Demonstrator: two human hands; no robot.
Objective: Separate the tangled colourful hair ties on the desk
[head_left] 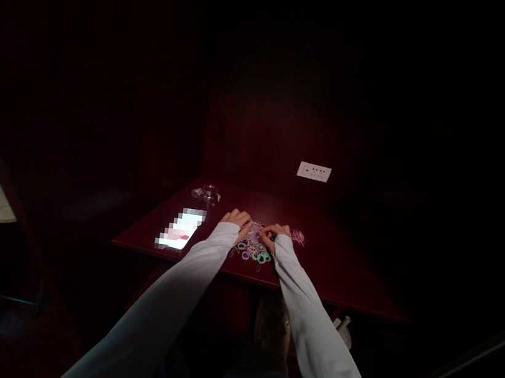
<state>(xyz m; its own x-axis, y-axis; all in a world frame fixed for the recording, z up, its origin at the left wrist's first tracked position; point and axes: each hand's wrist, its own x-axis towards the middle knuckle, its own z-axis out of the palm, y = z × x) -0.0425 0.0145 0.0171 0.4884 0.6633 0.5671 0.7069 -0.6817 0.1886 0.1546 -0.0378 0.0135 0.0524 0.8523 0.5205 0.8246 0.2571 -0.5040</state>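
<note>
A loose pile of small coloured rings (251, 251), purple, green and yellow, lies on the dark red table (338, 281) near its front edge. At the left side of the pile rests my left hand (237, 221), its fingers bent over the rings; whether it grips one is too small to tell. My right hand (275, 234) is at the pile's right side, thumb and fingers brought together on something I cannot make out. Just right of that hand sits a small bunch of pink pieces (299, 238).
A lit phone (182, 229) lies on the table's left part. Behind it stands a clear round container (210, 192) with small items beside it. A white wall socket (314, 172) is on the back panel. Dark panels enclose the table.
</note>
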